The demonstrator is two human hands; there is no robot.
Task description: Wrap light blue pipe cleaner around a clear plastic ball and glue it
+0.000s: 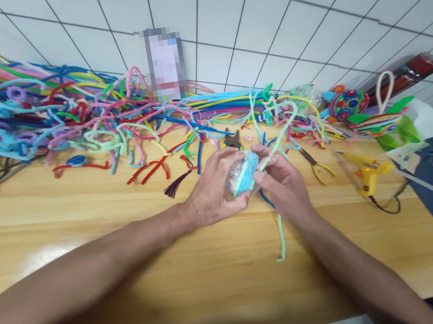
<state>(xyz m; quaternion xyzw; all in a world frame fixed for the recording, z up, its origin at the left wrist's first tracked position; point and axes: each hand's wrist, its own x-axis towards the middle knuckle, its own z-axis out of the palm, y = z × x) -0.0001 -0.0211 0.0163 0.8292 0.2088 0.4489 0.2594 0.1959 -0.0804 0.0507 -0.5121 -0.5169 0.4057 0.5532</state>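
Wrapped ball (244, 174), clear with blue and pale-green bands, is at frame centre, above the tabletop (201, 274). Left hand (220, 186), reaching in from lower left, clasps its left side. Right hand (283, 181), angled up from lower right, pinches its right side beside a pale-green strand (278, 138).

Bare wood lies open across the near half of a table (172, 295), while tangled pipe cleaners (111, 118) crowd the back edge and a yellow glue gun (367, 171) blocks the right.
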